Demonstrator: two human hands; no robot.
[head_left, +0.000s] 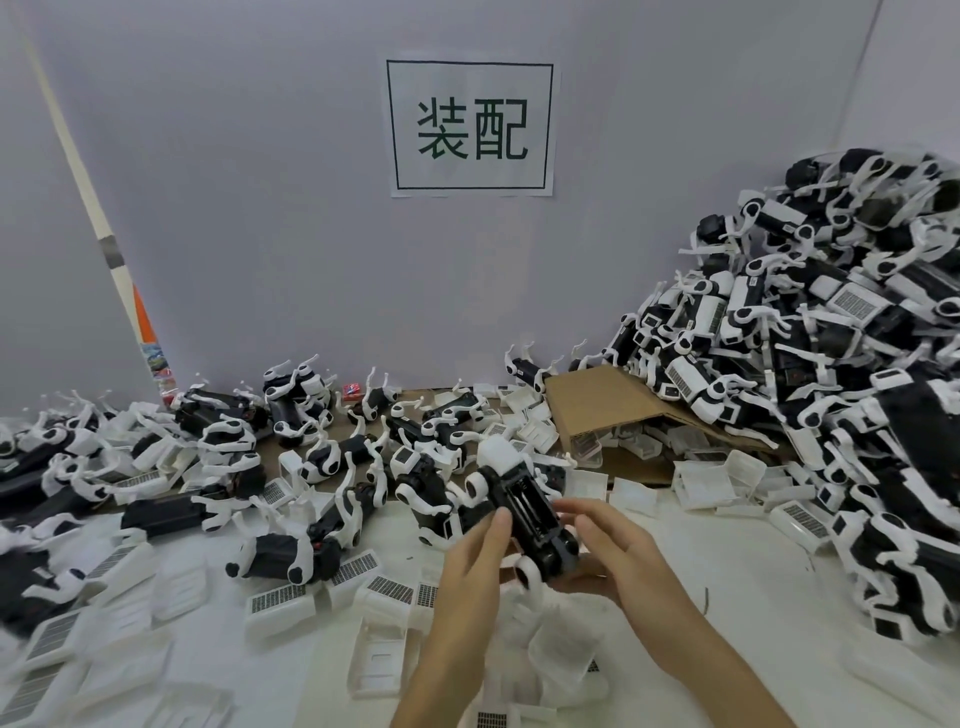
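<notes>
Item in hand: 1 black-and-white plastic toy robot dog (524, 512), held just above the white bench (753, 597) near its front centre, between both hands. It lies belly-up, with the white head end pointing away from the person, so the open black battery bay along its underside faces upward for inspection; the bay looks empty and carries no cover. Left hand (475, 561): fingers curled round the toy's left flank, thumb tip against the edge of the bay. Right hand (618, 556): cupped under and round the rear end, thumb lying over the top, apparently taking the weight. Neither hand is spread; both have hold of the toy, a 2-handed hold that probably steadies the body for fitting a part. Stock within reach: loose white plastic covers with dark grille panels (280, 605), strewn on the bench around and below the hands, likely the next part needed. Left and centre: scattered black-and-white toy dogs (311, 452), many on their backs with legs up. Right: 1 tall heap of similar toy dogs (831, 338) banked against the wall, seemingly a separate batch; whether finished cannot be told. Between them: 1 folded sheet of brown cardboard (613, 410), leaning at the heap's foot. Rear wall: 1 white paper sign with 2 dark green characters (470, 127). Wall foot: 1 small red box (352, 391).
</notes>
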